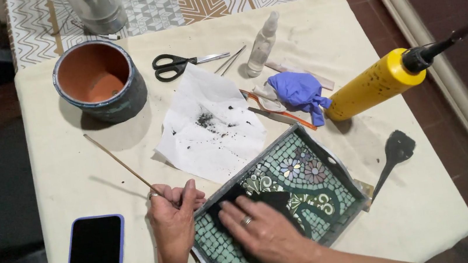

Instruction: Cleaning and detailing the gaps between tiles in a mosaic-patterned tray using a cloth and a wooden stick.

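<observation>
Head view: the left hand (172, 223) rests at the near-left corner of the mosaic tray (310, 184), fingers curled shut round a thin wooden stick (120, 161) that angles up and away to the left. The hand probably also steadies the tray. The right hand (260, 231) lies flat inside the tray w/ fingers spread and pressed down on a dark cloth (265, 201); it grips nothing, just palm pressure, apparently to rub over the tiles. The tray sits skewed at the near edge of the cream-covered surface (63, 174), close to the body. Flower and swirl tiles show at its far end.

Around it: a dark phone (94, 259) just left of the left hand, and crumpled white paper (210, 125) w/ black crumbs just beyond the tray. A terracotta pot (99, 79) stands far left, scissors (179, 63) beyond the paper. Also there: a small white squeeze bottle (262, 46), a blue glove (299, 92) and a yellow nozzle bottle (378, 83) on its side at right. A black spatula (395, 154) lies right of the tray, all w/in reach.
</observation>
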